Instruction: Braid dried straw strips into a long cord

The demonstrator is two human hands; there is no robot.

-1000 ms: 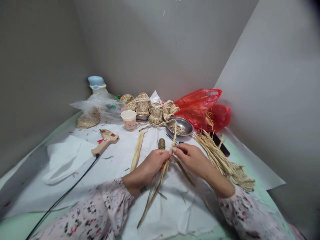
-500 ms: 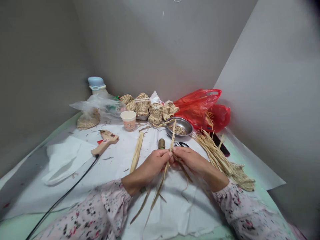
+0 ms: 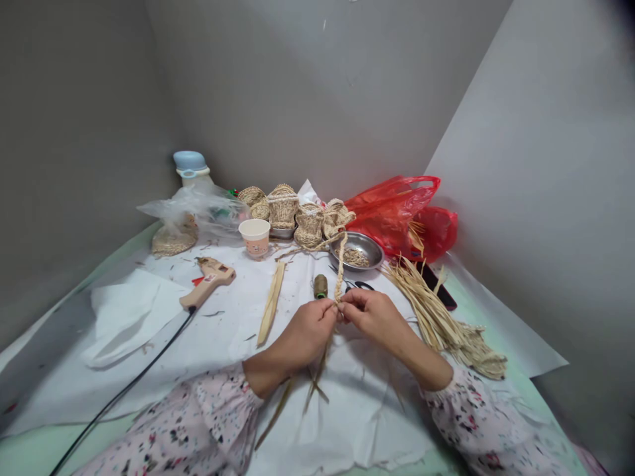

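The left hand (image 3: 307,334) and the right hand (image 3: 377,316) are both closing in a tight pinch, fingertips nearly meeting, on a pale tan plaited straw braid (image 3: 340,271). I'm seeing them grip its lower end, above the white sheet (image 3: 362,423) covering the table, while the braid is rising toward a row of small woven straw sandals (image 3: 282,208). Thin loose straw strands (image 3: 315,390) are hanging below the hands. Just beyond the left hand, a small spool of brown twine (image 3: 320,285) is standing beside black-handled scissors (image 3: 358,285), and a round steel bowl (image 3: 357,251) is sitting farther on. A bundle of dried straw (image 3: 436,324) is lying right of the right hand, and a beige hot glue gun (image 3: 208,281) is lying well left.
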